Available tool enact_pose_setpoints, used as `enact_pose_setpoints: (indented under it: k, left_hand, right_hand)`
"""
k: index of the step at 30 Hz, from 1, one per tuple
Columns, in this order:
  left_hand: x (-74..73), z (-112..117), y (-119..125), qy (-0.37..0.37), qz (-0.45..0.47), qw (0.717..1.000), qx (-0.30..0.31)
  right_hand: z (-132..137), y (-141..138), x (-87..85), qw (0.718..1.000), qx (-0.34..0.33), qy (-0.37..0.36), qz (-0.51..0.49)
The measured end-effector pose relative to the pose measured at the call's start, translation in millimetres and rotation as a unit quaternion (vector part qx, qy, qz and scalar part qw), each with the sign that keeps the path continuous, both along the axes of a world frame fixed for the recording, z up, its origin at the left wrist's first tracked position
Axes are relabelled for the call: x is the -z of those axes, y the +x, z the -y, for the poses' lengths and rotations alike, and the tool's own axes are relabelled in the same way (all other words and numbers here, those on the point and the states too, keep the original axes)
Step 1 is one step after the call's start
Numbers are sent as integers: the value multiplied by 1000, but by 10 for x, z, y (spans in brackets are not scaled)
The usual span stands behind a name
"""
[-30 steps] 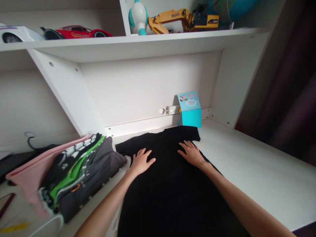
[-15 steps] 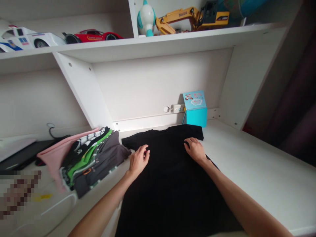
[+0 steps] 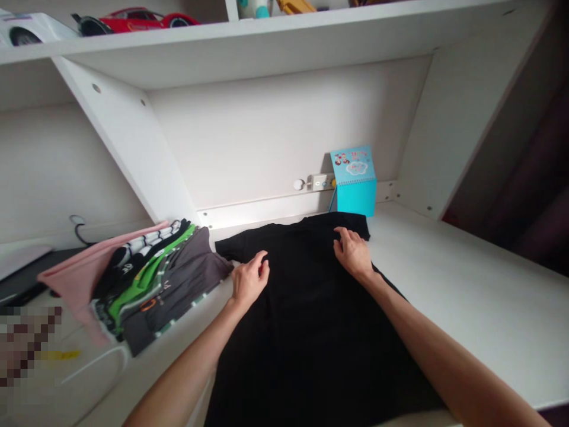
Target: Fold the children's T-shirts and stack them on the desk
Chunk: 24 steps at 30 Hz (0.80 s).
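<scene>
A black shirt (image 3: pixel 306 320) lies spread flat on the white desk (image 3: pixel 466 296), its far edge near the back wall. My left hand (image 3: pixel 249 279) rests on the shirt's left side, fingers curled and pinching the cloth. Over on the right side near the far corner, my right hand (image 3: pixel 353 252) has its fingers bent and gripping the fabric. Both forearms stretch over the shirt from the near edge.
A pile of folded clothes (image 3: pixel 142 279), pink, green-striped and grey, lies to the left of the shirt. A turquoise box (image 3: pixel 354 181) stands against the back wall beside a socket strip (image 3: pixel 317 182). A shelf overhead (image 3: pixel 267 41) carries a red toy car (image 3: pixel 137 18).
Both hands went from lying flat with spread fingers to curled and pinching the shirt's cloth further up. The view tilted down, so the shelf toys slid mostly out of sight.
</scene>
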<state>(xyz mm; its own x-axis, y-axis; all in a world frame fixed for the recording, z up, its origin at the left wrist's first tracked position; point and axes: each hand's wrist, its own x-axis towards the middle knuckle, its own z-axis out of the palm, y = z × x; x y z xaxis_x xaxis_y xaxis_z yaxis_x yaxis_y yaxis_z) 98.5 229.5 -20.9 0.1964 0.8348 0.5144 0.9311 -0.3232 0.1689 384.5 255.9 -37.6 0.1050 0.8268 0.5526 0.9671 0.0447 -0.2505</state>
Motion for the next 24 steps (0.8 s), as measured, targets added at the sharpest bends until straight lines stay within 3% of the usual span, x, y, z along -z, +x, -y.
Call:
enact_pose_setpoints:
  k: [12,15,18,21,24]
  left_hand:
    - [-45,57,-90,-70,-10,997,-20]
    - [-71,-24,-104,-99,-26,995,-13]
    - [-174,-288,-206,-158,-57,985,-34]
    - [-329,-699,-393,-190,-87,975,-81]
    - [-432,-1104,-630,-198,-93,969,-117]
  right_hand:
    - [87,22,-18,999,-15,-44,28]
    - [100,44,-33,998,0,-63,31]
    - [140,-3,-105,995,-7,-92,45]
    - [323,-249,-303,989,-52,-120,72]
    - [741,-751,-557,961,-203,-152,111]
